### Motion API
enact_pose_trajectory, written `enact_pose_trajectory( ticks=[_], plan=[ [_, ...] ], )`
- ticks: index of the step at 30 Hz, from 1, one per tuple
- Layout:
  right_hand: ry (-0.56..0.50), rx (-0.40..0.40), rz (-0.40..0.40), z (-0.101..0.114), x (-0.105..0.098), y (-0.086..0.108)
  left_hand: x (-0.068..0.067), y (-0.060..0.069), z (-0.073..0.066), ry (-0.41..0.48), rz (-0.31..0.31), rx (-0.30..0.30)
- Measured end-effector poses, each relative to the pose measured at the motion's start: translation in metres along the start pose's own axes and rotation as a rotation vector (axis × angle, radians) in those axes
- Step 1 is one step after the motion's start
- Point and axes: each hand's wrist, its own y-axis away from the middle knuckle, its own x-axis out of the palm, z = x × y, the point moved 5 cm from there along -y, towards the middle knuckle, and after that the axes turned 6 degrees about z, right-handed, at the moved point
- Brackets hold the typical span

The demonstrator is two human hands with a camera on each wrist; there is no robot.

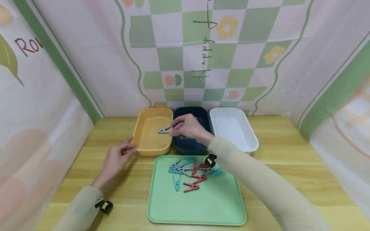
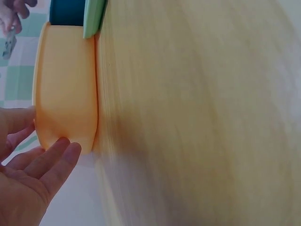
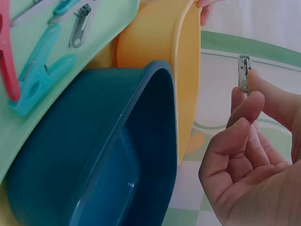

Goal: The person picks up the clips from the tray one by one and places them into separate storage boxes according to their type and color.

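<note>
My right hand (image 1: 188, 126) pinches a grey clothespin (image 1: 164, 130) between thumb and fingers, above the right side of the yellow bin (image 1: 138, 134) and the near part of the dark blue bin (image 1: 193, 150). In the right wrist view, the clothespin (image 3: 244, 73) sticks up from the fingertips. My left hand (image 1: 117, 160) touches the near left corner of the yellow bin, its fairly straight fingers (image 2: 59, 153) resting against the outer wall. Red, light blue and grey clothespins (image 1: 191, 186) lie in a loose pile on the green tray (image 1: 196, 208).
A white bin (image 1: 231, 128) stands right of the blue one, so three bins form a row at the back of the wooden table (image 1: 274, 141). Behind them hangs a patterned cloth (image 1: 202, 57). The tray lies in front of the bins, close to them.
</note>
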Motion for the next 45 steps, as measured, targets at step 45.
enact_pose_trajectory(
  ticks=[45],
  plan=[
    [0.197, 0.122, -0.039, 0.005, 0.046, -0.06, -0.001, -0.002, 0.002, -0.002, 0.002, -0.018]
  ],
)
